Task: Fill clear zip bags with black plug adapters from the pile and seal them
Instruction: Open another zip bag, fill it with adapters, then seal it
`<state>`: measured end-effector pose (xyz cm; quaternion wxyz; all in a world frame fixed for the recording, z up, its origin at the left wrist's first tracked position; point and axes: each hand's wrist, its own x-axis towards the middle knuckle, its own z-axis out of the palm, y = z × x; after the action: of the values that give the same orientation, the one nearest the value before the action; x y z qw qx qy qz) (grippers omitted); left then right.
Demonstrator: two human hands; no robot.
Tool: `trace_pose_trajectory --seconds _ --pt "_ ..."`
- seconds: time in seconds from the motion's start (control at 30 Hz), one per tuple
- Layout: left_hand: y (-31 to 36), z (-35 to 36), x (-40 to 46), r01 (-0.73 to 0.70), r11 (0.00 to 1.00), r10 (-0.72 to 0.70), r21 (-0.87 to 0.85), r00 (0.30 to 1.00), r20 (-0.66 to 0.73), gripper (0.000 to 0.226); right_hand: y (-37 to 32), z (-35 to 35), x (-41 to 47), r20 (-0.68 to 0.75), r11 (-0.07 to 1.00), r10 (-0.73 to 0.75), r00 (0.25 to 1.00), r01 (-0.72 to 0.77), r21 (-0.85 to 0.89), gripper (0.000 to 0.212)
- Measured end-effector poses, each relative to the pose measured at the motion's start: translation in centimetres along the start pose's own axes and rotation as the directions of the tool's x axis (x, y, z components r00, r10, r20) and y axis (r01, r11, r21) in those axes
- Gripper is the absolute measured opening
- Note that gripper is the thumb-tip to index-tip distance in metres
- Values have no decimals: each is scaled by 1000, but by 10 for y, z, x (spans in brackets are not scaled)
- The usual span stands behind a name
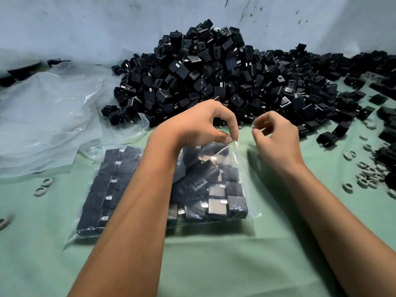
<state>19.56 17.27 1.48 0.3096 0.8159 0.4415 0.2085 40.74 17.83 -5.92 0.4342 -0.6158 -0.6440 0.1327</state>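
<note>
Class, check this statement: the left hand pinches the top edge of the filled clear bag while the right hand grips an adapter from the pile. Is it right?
Not quite. In the head view the right hand holds nothing; its fingers are curled beside the bag. The left hand does pinch the bag's top edge, and the pile lies behind.

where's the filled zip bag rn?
In the head view the filled zip bag lies at centre on the green cloth, just in front of the adapter pile, its top edge pinched by the left hand.

Green-covered table (pixel 214 264): adapter pile (pixel 214 78), filled zip bag (pixel 214 200), loose plastic sheeting (pixel 47 116), pale rings (pixel 368 174), perhaps grommets.
</note>
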Motion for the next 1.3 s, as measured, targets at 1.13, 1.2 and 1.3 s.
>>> trace_pose_trajectory --seconds 1.13,1.2,1.3 --pt "-3 -5 -1 -58 998 58 23 998 -1 12 -19 -16 -36 427 896 -280 860 74 439 35" --pt "-3 -4 -2 -52 998 52 20 999 0 12 -20 -12 -38 360 920 -278 891 138 367 34" --pt "-1 -4 -3 -47 999 47 7 999 -5 13 -22 -9 -39 267 946 -295 917 242 214 33"
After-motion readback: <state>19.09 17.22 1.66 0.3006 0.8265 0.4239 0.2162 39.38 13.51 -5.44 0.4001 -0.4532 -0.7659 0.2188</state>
